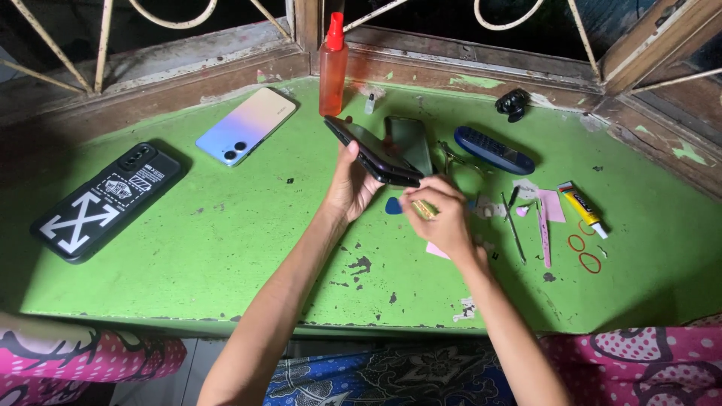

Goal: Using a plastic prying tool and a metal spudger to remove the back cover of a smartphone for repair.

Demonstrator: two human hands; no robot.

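The left hand has its grip closed round a dark phone, tilted toward ten o'clock above the green worktop, while the right hand pinches a small yellowish tool at its lower edge.

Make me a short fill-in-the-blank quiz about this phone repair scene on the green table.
1. The left hand holds a dark ____ tilted above the table.
2. The spray bottle by the window has a ____ cap.
3. The phone case with the white cross lies at the table's far ____ side.
4. Near the glue tube lie three red ____.

Missing words: phone; red; left; rubber bands
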